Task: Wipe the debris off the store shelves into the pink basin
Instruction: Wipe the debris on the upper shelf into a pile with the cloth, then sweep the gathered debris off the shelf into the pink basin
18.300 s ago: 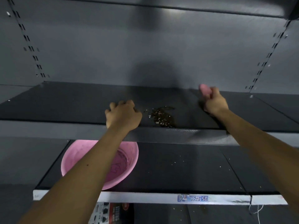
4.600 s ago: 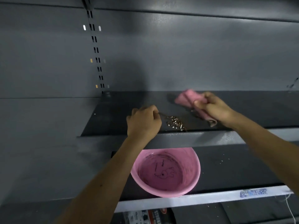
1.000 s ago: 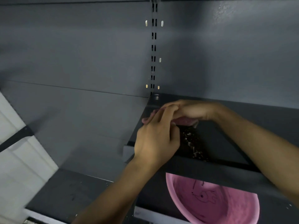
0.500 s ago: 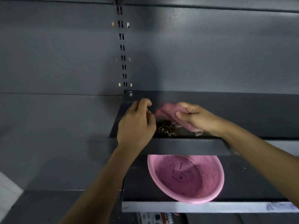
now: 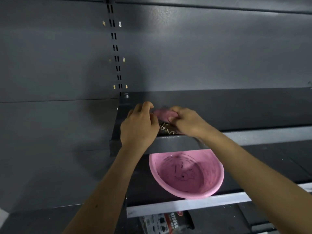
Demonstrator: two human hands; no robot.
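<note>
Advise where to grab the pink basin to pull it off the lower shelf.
Grip the pink basin by its near rim, coming from the front. Its far rim is tucked under the upper shelf, so top access is blocked; the near wall sits exposed by the lower shelf edge. The thin rim likely suits a thumb-inside pinch.

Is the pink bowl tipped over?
No, upright. The pink bowl sits on the lower shelf with its open side facing up.
</note>
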